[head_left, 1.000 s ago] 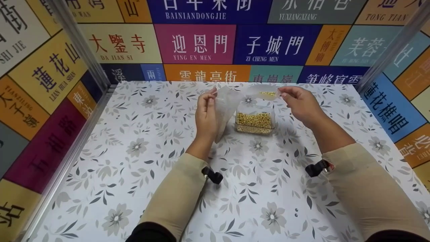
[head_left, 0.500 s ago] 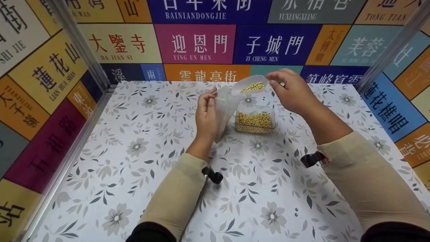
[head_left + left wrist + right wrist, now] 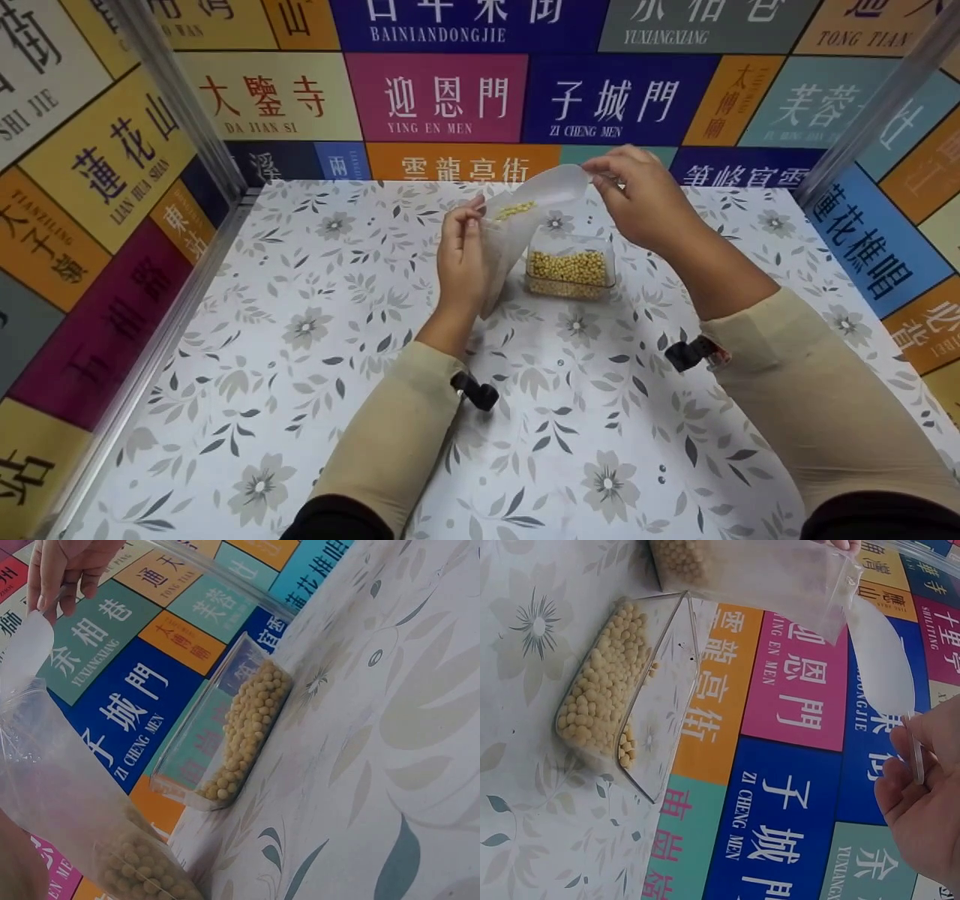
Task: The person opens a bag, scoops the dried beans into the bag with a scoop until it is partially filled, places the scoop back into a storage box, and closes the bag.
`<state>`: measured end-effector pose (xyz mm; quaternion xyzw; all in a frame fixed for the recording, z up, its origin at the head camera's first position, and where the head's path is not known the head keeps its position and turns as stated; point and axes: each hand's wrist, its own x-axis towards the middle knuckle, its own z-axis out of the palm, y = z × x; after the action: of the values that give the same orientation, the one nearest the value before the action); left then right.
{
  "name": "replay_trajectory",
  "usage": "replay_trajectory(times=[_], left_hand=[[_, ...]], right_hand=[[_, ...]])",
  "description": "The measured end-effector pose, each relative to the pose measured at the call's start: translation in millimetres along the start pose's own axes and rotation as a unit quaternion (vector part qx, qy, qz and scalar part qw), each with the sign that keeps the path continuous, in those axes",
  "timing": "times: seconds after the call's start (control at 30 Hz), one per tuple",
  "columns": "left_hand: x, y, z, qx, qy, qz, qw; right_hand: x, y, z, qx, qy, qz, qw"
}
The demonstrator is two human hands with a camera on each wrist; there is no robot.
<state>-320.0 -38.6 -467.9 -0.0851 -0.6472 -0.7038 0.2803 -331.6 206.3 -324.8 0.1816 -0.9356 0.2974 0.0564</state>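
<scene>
Panelled wall: coloured blocks with Chinese characters and Latin letters, ahead of the left hand and the right hand and out to either side.
Flowered tabletop: white with grey blossoms and leaves, spreading beneath both hands.
Beige sleeves: one along each forearm, stopping short of the hands.
Right hand's hold: thumb and fingertips pinch the handle end of a translucent scoop.
Left hand's hold: fingers and thumb grip the side of a clear plastic bag.
Bag's place: just right of the left hand, leaning, beans gathered in its bottom.
Clear container: on the tabletop between the hands, lower than the right one, beside the bag, partly filled with more yellowish beans.
Scoop's place: left of the right hand, sloping down toward the left, its tip at the bag's mouth.
Black devices: one at each cuff, behind each hand.
Scooped beans: a small cluster near the scoop's tip, just right of the left fingertips.
</scene>
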Motion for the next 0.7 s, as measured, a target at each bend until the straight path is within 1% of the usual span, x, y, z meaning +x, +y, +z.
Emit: replay_trajectory(times=[0.1, 0.2, 0.4, 0.5, 0.7], left_hand=[[0.0, 0.1, 0.0, 0.004, 0.0, 0.002, 1.0], [0.1, -0.4, 0.6, 0.006, 0.002, 0.001, 1.0], [-0.3, 0.0, 1.1, 0.005, 0.001, 0.001, 1.0], [-0.4, 0.4, 0.9, 0.015, 0.001, -0.003, 0.9999], [-0.4, -0.4, 0.4, 0.019, 0.0, -0.005, 0.9998]], right_hand=[[-0.7, 1.9, 0.7, 0.009, 0.003, -0.003, 1.0], [-2.7, 5.8, 2.3, 0.023, 0.007, 0.002, 0.9997], [-7.4, 23.1, 4.6, 0.063, 0.029, 0.02, 0.9974], [-9.6, 35.1, 5.0, 0.079, 0.041, 0.038, 0.9953], [-12.8, 65.0, 11.2, 0.103, 0.047, 0.097, 0.9889]])
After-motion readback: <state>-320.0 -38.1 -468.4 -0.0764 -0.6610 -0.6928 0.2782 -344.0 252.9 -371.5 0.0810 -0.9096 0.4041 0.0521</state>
